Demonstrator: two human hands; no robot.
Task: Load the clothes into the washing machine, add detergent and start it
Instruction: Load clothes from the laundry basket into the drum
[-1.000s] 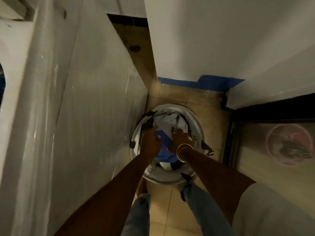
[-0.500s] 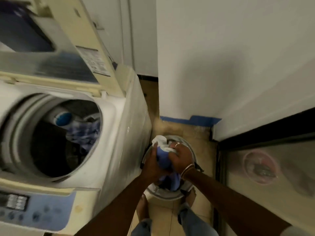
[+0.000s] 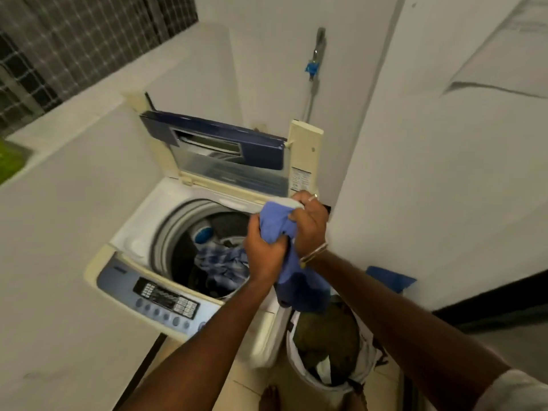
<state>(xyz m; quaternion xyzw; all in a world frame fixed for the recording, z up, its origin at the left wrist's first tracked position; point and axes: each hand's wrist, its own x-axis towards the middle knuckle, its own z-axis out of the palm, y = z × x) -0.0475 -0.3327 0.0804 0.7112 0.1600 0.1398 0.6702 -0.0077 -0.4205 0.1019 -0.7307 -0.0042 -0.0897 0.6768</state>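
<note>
A top-loading washing machine (image 3: 133, 232) stands with its blue lid (image 3: 225, 143) raised. Its drum (image 3: 207, 247) holds a blue checked garment (image 3: 222, 262). Both hands grip a bunched blue garment (image 3: 275, 221) over the drum's right rim. My left hand (image 3: 264, 253) holds its lower part and my right hand (image 3: 308, 223) its upper part, with some white cloth at the top. The garment's tail hangs down toward a white laundry basket (image 3: 299, 369) on the floor, which holds dark clothes.
The control panel (image 3: 160, 298) runs along the machine's front edge. White walls close in on both sides. A tap with a blue fitting (image 3: 311, 66) is on the wall behind the lid. A window grille (image 3: 59, 48) is at the upper left. Blue tape (image 3: 391, 278) marks the floor by the right wall.
Both hands have lifted the blue garment out of the basket and carried it up and left, to the drum's right rim. The view has risen to show the whole machine.
</note>
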